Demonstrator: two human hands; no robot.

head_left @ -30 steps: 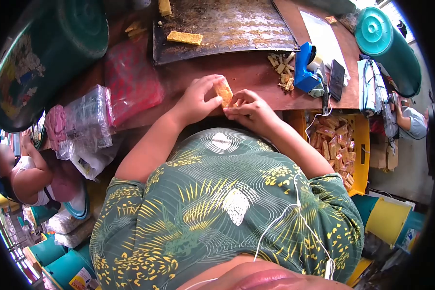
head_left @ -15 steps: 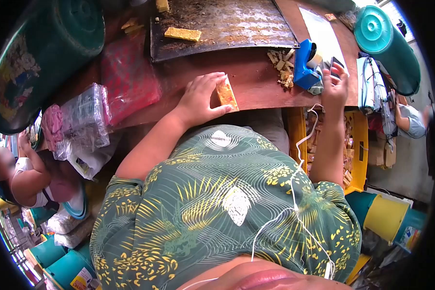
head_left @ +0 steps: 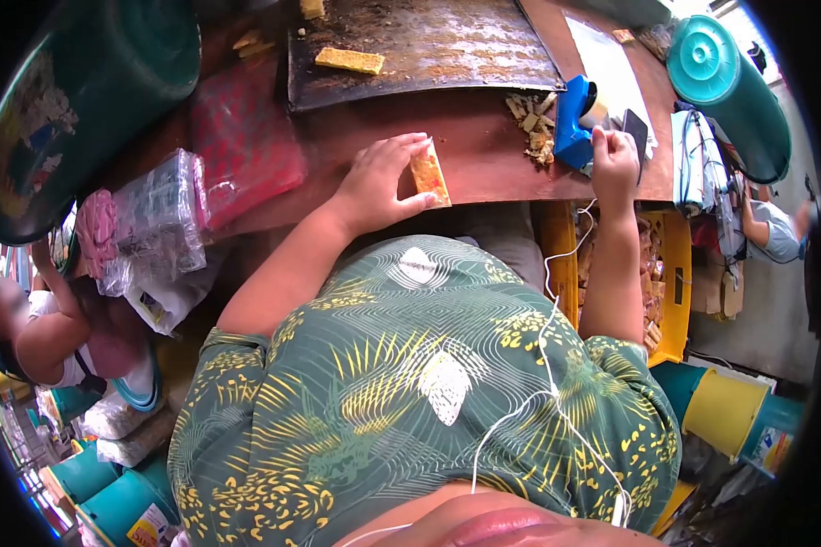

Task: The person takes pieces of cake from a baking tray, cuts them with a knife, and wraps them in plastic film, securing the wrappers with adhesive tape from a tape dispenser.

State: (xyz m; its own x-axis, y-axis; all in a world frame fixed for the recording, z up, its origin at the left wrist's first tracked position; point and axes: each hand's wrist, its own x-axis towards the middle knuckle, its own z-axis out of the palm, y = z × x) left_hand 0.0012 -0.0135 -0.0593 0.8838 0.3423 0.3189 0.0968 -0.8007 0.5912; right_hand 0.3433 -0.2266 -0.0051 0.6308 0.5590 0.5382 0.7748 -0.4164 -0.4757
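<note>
My left hand [head_left: 381, 178] rests at the table's near edge, its thumb and fingers around a flat orange-brown biscuit bar [head_left: 431, 179], which looks wrapped in clear film. To the right, my right hand [head_left: 617, 159] is raised with its fingers curled and pressed together; whatever may be in them is too small to make out. It is just in front of a blue tape dispenser [head_left: 572, 123]. A dark phone [head_left: 637, 137] lies partly behind that hand.
A dark baking tray [head_left: 438, 64] holds a yellow bar [head_left: 349, 61]. Broken pieces [head_left: 536, 128] lie beside the dispenser. A yellow crate [head_left: 673, 292] of packed bars is below right; red plastic packs [head_left: 246, 146] are left. Two other people are at the sides.
My right hand has moved slightly left from beside the dispenser, and its spread fingers have closed. The left hand keeps its hold on the biscuit bar.
</note>
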